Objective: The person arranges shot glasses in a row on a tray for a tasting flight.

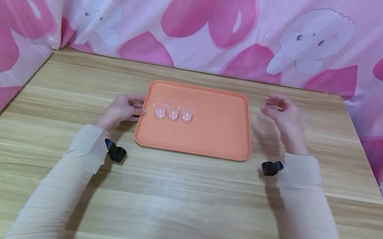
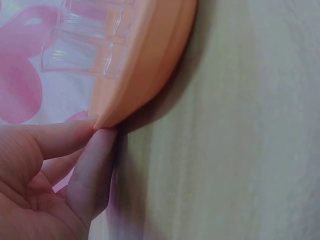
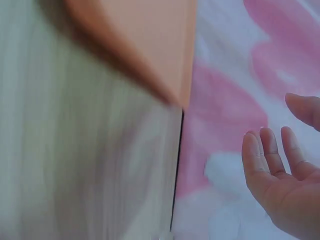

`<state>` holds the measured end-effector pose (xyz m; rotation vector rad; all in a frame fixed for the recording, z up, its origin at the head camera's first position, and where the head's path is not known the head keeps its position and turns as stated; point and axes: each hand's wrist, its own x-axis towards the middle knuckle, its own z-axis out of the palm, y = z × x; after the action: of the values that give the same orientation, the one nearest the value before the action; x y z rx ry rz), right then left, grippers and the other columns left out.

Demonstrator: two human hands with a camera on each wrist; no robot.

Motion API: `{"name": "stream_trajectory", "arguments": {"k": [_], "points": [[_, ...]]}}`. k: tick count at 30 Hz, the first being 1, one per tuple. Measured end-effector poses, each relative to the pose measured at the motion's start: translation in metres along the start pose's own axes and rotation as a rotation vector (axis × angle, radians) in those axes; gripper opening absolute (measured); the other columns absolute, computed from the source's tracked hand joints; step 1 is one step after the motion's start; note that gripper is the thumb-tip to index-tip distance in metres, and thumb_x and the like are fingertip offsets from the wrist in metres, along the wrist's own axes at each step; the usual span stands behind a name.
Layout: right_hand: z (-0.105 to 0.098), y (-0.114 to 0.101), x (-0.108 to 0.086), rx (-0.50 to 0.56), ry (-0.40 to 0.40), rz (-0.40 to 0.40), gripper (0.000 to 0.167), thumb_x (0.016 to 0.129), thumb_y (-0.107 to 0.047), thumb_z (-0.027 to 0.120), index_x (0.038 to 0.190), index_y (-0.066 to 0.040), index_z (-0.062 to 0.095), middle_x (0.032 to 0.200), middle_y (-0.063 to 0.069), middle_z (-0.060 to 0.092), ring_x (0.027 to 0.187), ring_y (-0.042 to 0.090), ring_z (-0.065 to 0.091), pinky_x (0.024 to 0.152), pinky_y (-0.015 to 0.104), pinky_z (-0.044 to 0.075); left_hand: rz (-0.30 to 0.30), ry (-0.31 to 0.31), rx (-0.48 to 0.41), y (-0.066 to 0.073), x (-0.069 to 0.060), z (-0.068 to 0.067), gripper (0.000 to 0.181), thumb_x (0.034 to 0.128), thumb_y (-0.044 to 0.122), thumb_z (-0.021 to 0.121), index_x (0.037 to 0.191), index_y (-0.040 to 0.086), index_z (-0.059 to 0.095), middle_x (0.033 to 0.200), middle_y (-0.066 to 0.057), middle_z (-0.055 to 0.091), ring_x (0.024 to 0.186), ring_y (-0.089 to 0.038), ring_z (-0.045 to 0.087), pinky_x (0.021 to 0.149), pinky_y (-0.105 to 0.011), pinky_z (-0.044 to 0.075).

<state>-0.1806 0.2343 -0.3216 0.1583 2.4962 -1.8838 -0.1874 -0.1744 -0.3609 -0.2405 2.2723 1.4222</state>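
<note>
Orange rectangular tray (image 1: pixel 215 134), left rim pinched in left hand (image 1: pixel 122 108); right hand (image 1: pixel 284 119) raised beyond tray's right side, fingers relaxed.

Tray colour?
The tray is plain orange, leaning peach; the head view shows it best.

Head view's looking bright, soft shadows falling across the tabletop (image 1: pixel 177 206). Wrist cams are running dimmer and kinda blurry.
</note>
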Motion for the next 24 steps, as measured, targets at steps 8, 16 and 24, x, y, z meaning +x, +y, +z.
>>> {"name": "stream_trajectory", "arguments": {"k": [8,16,24], "points": [[-0.050,0.009,-0.006,0.148,0.087,0.010,0.026,0.087,0.000,0.063,0.101,-0.021,0.057,0.088,-0.017,0.059,0.082,-0.006,0.056,0.069,0.004,0.048,0.002,-0.001,-0.004,0.000,0.000,0.000,0.052,0.0976,0.006,0.051,0.147,0.006,0.035,0.137,-0.019,0.050,0.112,-0.022,0.056,0.080,-0.019,0.057],[-0.070,0.020,-0.005,0.090,0.263,0.024,0.030,0.087,0.003,0.062,0.095,-0.026,0.058,0.085,-0.018,0.056,0.080,-0.007,0.055,0.069,0.001,0.047,-0.005,0.010,0.012,-0.002,0.000,-0.002,0.052,0.0976,0.009,0.052,0.147,0.007,0.036,0.138,-0.019,0.050,0.109,-0.019,0.058,0.080,-0.018,0.057],[-0.083,0.037,-0.002,-0.216,0.348,0.137,0.026,0.088,-0.011,0.064,0.094,-0.034,0.052,0.088,-0.023,0.048,0.082,-0.009,0.047,0.073,0.001,0.041,0.005,-0.005,0.006,-0.002,0.001,-0.001,0.053,0.0971,0.008,0.053,0.147,0.006,0.036,0.138,-0.019,0.050,0.100,-0.013,0.059,0.076,-0.016,0.057]]}}
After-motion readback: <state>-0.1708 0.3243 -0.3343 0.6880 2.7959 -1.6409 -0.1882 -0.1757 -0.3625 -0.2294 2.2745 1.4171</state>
